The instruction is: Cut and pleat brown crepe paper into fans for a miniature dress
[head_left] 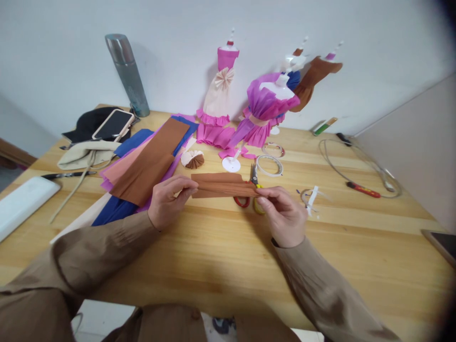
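Note:
A strip of brown crepe paper, gathered into narrow lengthwise folds, is stretched between my two hands. My left hand pinches its left end between thumb and fingers. At the right end, my right hand has a similar pinch. Behind the strip lies a flat brown paper piece. Scissors with red and yellow handles rest on the table, partly covered by the strip and near my right fingers. Just beyond sits a pleated cream and brown paper rosette.
Several small dress forms in paper clothes, one in a pink and cream dress, stand by the wall. Crepe sheets are piled left, near a phone and a bottle. Tape rolls and a cable lie right.

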A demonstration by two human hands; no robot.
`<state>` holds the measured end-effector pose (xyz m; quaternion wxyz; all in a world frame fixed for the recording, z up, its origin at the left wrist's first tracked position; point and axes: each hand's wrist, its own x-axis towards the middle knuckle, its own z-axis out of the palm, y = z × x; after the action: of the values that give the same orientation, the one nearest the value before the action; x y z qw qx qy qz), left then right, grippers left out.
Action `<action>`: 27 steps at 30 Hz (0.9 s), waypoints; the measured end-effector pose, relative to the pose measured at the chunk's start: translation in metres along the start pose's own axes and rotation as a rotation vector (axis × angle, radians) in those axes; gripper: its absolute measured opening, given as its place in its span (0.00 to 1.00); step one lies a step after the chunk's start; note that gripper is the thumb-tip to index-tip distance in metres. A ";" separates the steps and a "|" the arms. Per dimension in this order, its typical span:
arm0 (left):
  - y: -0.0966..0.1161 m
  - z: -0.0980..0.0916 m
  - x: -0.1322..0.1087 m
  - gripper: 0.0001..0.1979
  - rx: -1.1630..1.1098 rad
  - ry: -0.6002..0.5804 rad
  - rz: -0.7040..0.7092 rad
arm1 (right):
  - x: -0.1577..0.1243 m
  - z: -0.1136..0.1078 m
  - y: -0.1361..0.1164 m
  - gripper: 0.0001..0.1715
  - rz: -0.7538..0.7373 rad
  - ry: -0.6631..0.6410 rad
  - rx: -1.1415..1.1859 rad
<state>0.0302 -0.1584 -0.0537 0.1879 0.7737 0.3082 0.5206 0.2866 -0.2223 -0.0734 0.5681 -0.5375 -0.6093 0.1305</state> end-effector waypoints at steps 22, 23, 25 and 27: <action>0.007 0.006 -0.001 0.05 -0.427 0.030 -0.580 | -0.006 0.003 0.000 0.04 0.135 0.099 0.104; 0.008 0.005 0.000 0.05 -0.447 0.028 -0.600 | -0.005 0.003 0.000 0.03 0.131 0.095 0.121; 0.009 0.004 0.002 0.04 -0.470 0.025 -0.623 | -0.005 0.002 0.000 0.03 0.135 0.076 0.161; 0.010 0.004 0.003 0.04 -0.491 0.034 -0.640 | -0.004 0.001 0.001 0.02 0.150 0.048 0.199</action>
<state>0.0371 -0.1634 -0.0469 0.5147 0.5619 0.4030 0.5069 0.2852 -0.2253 -0.0766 0.6216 -0.5256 -0.5377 0.2197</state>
